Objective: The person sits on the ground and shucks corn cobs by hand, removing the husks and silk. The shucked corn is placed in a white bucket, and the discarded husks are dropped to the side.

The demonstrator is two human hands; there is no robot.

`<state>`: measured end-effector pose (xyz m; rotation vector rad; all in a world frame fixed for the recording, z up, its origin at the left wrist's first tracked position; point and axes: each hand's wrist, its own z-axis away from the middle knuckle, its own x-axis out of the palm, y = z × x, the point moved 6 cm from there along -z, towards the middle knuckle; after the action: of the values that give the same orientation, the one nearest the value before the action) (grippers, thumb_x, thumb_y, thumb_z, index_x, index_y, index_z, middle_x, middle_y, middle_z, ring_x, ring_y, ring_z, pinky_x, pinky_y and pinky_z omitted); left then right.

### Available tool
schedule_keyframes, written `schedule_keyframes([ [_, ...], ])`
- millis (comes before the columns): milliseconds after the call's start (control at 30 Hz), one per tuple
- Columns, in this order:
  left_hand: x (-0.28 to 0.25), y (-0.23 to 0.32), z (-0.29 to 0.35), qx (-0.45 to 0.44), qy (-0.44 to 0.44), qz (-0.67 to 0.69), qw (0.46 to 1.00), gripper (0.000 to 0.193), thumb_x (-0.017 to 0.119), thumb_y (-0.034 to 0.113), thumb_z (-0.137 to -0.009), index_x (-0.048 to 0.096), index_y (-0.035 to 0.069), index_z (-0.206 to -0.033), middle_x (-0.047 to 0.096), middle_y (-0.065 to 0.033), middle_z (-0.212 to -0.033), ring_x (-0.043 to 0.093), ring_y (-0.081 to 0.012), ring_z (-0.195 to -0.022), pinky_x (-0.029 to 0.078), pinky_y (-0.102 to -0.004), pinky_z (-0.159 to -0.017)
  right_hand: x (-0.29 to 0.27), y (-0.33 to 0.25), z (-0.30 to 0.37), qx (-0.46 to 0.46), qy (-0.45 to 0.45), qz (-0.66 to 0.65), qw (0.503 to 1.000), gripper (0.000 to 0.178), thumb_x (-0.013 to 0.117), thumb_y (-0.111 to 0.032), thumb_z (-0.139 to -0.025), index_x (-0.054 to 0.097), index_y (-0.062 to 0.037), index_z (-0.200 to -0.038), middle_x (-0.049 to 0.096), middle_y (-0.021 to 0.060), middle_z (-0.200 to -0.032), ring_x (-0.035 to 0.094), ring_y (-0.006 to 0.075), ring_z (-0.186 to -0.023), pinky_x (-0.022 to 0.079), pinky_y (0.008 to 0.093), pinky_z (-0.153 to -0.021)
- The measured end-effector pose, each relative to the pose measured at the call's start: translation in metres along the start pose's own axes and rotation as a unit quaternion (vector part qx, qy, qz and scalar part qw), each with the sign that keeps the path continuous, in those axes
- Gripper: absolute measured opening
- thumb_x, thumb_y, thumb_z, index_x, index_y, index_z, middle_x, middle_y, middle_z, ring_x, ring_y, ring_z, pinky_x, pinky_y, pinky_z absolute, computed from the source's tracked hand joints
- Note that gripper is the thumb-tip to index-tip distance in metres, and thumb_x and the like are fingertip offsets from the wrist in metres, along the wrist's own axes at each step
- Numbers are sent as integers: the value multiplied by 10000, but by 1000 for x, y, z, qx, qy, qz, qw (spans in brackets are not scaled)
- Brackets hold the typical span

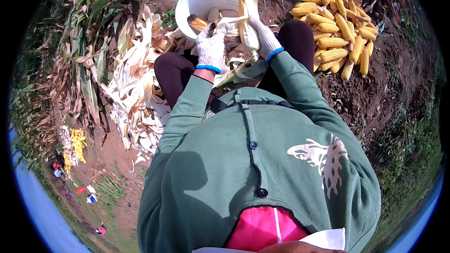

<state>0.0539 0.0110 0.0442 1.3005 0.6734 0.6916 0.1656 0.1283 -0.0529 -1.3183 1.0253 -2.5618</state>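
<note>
My right hand (pixel 264 38), in a white knit glove with a blue cuff, grips an upright ear of corn (pixel 243 28) from its right side. Yellow kernels show along the ear's left side, while pale husk (pixel 251 3) still wraps the right side and the base. A strip of husk (pixel 233 20) stretches from the ear to my left hand (pixel 211 47), gloved alike, whose fingers are closed on it. Just beyond both hands stands a white bucket (pixel 183 7). A yellow ear with a dark tip (pixel 198 22) shows at its near side, next to my left fingers.
Stripped yellow ears lie in a heap (pixel 335 33) on the soil at the right. Loose pale husks (pixel 138 84) are piled at the left, beside standing or leaning corn stalks (pixel 89 42). My bent knees (pixel 300 42) flank the work. People (pixel 58 165) and another yellow pile (pixel 78 144) appear far left.
</note>
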Motion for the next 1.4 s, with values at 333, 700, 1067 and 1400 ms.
schedule_keyframes([
  [333, 14, 41, 31, 230, -189, -219, 929, 232, 631, 39, -885, 658, -7, -1111, 694, -71, -970, 629, -120, -882, 507, -271, -816, 7, -16, 5, -7, -17, -65, 998, 467, 573, -359, -941, 528, 20, -1209, 664, 125, -1005, 682, 199, -817, 578, 340, -709],
  [700, -18, 26, 50, 148, -203, -88, 964, 271, 580, -80, -860, 663, -14, -1110, 684, -50, -1002, 622, -104, -899, 508, -240, -816, -21, -33, -24, -83, 105, -11, 991, 525, 603, -378, -920, 502, -4, -1275, 650, 142, -1042, 665, 241, -867, 540, 365, -812],
  [1067, -54, -3, 51, -96, -73, 110, 987, 227, 621, 67, -921, 603, 10, -1140, 659, -92, -1063, 634, -144, -944, 517, -272, -857, -45, -63, -61, -117, 121, -82, 982, 514, 601, -417, -915, 486, -53, -1259, 644, 136, -1037, 663, 289, -870, 568, 456, -761],
  [1400, -98, -28, -26, -127, -38, 390, 911, 298, 558, 164, -968, 549, -37, -1188, 621, -129, -1168, 616, -237, -1066, 532, -381, -942, -23, -67, -47, -151, 21, -76, 985, 567, 632, -439, -899, 467, -27, -1252, 621, 163, -1059, 646, 331, -939, 551, 502, -839],
])
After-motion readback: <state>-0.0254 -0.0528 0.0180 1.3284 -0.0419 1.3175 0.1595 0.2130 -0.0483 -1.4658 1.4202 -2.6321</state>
